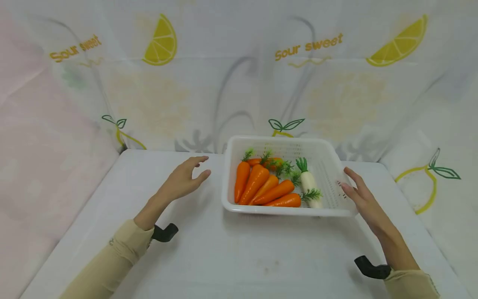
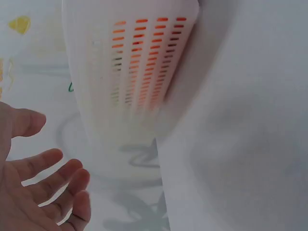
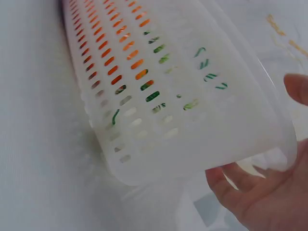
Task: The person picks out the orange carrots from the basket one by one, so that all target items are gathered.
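At twelve o'clock, backdrop (image 1: 209, 83) reading "Sour sweet" twice. Basket (image 1: 272, 211) holding six-plus carrots (image 1: 254, 185), one white radish (image 1: 308, 181). Left hand (image 1: 181, 180) (basket's nine), right hand (image 1: 364, 201) (three) hanging loose-fingered.

This looks like a makeshift booth: lemon-printed cloth (image 1: 209, 83) hangs around a white table (image 1: 261, 257)

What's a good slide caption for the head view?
Left hand and right hand flank a white basket of orange carrots and one white radish.
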